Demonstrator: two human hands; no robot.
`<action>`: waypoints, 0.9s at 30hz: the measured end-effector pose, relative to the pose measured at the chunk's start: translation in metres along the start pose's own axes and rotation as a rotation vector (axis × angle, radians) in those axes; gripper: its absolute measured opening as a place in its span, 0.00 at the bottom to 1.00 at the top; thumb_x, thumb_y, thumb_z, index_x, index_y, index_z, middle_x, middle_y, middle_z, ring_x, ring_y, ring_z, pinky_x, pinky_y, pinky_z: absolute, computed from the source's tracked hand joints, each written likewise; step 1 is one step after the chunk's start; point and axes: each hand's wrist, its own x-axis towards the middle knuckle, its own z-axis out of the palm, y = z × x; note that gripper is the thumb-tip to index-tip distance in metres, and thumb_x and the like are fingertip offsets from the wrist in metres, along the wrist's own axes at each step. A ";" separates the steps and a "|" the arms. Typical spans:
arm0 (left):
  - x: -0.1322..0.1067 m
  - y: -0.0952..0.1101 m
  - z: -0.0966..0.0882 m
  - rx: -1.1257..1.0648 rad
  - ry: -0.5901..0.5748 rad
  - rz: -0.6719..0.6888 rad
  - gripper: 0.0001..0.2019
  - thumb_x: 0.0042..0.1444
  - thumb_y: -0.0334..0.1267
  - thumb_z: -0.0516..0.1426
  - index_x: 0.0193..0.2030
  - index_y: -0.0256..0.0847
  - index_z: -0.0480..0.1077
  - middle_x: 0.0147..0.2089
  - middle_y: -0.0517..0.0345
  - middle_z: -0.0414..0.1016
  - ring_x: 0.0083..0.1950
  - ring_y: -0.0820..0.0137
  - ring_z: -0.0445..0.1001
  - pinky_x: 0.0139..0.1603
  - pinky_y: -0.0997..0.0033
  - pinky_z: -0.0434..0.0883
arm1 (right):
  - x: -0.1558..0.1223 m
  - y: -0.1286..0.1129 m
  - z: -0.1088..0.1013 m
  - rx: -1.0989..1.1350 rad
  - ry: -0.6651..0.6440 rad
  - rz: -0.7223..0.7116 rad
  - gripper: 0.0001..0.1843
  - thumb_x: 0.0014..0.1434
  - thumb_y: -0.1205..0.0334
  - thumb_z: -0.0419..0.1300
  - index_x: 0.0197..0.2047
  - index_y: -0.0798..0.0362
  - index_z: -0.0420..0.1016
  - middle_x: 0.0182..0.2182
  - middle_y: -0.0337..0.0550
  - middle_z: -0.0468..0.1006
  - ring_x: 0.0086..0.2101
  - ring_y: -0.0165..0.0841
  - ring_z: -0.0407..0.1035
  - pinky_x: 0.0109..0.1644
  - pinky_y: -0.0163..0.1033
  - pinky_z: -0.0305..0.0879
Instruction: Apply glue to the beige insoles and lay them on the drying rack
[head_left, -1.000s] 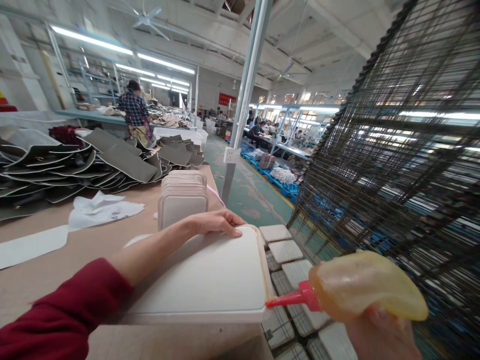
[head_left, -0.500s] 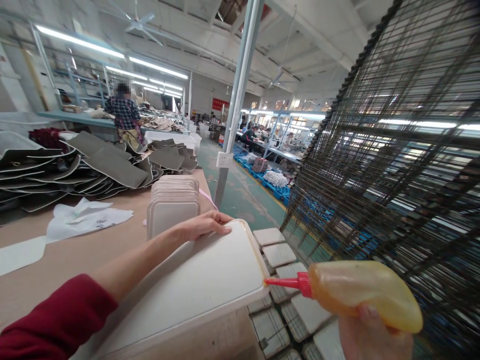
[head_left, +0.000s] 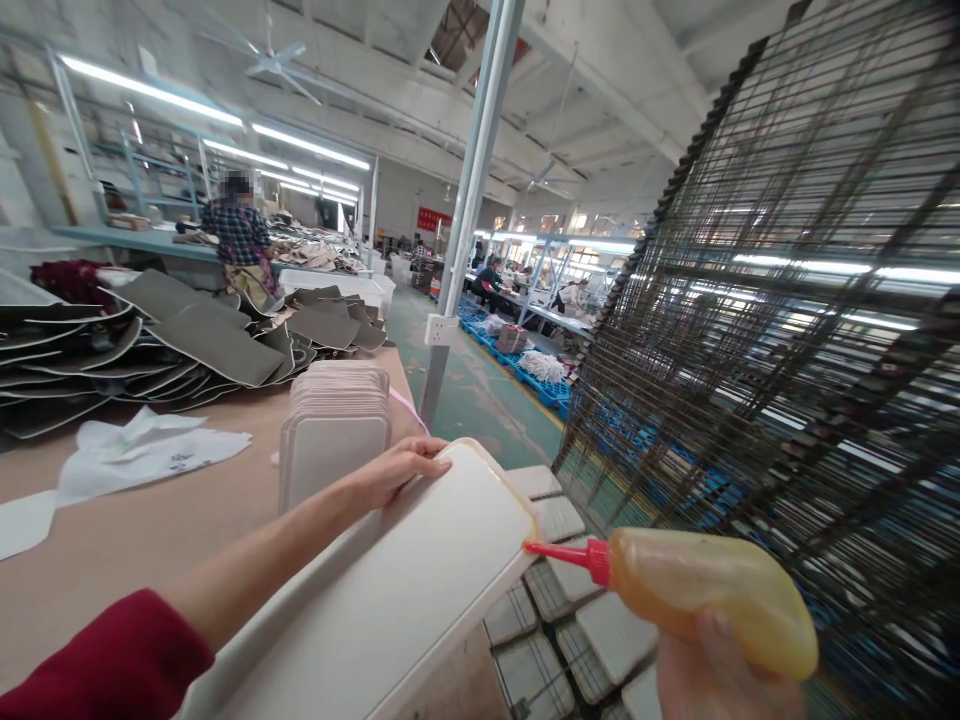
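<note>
My left hand (head_left: pixel 394 468) grips the far edge of a large white board (head_left: pixel 405 590) and holds it tilted up off the brown table (head_left: pixel 135 520). My right hand (head_left: pixel 720 680) is wrapped round a squeeze bottle of amber glue (head_left: pixel 705 590). Its red nozzle (head_left: pixel 559 553) touches the board's right edge, just below the upper right corner. A thin amber line runs along that rim.
A stack of small white panels (head_left: pixel 334 425) stands behind the board. Grey curved pieces (head_left: pixel 172 340) are piled at the back left, with white scraps (head_left: pixel 142 450) in front. A tall wire rack (head_left: pixel 787 350) fills the right. White panels lie on low shelves (head_left: pixel 555 610) below. A person (head_left: pixel 240 235) works far left.
The board has tilted further up on its far side under my left hand. The bottle nozzle has moved up the right edge from the lower corner toward the upper corner.
</note>
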 end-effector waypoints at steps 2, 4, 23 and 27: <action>-0.001 0.000 0.002 -0.011 0.041 0.002 0.22 0.40 0.40 0.68 0.43 0.33 0.74 0.32 0.53 0.79 0.29 0.68 0.76 0.29 0.73 0.72 | -0.001 0.001 0.001 0.019 0.029 0.024 0.20 0.45 0.56 0.69 0.40 0.50 0.71 0.48 0.51 0.72 0.49 0.49 0.67 0.54 0.60 0.64; -0.002 0.001 0.003 -0.019 0.076 -0.001 0.22 0.38 0.39 0.68 0.42 0.33 0.74 0.31 0.53 0.79 0.28 0.69 0.75 0.28 0.73 0.72 | -0.001 -0.002 0.005 0.031 0.044 0.030 0.21 0.43 0.56 0.70 0.39 0.51 0.71 0.49 0.50 0.72 0.49 0.48 0.67 0.56 0.60 0.62; -0.005 -0.001 -0.006 -0.068 0.225 -0.037 0.28 0.29 0.45 0.70 0.36 0.39 0.64 0.27 0.60 0.75 0.26 0.70 0.73 0.27 0.71 0.71 | -0.001 -0.013 0.041 0.126 -0.010 0.169 0.27 0.33 0.54 0.75 0.38 0.51 0.75 0.40 0.40 0.75 0.44 0.35 0.69 0.56 0.40 0.62; -0.007 -0.001 -0.009 -0.071 0.246 -0.022 0.28 0.28 0.46 0.71 0.35 0.40 0.64 0.27 0.61 0.75 0.25 0.71 0.72 0.26 0.72 0.70 | -0.001 -0.011 0.050 0.111 0.004 0.219 0.29 0.32 0.53 0.76 0.38 0.53 0.76 0.36 0.39 0.75 0.41 0.32 0.69 0.47 0.34 0.67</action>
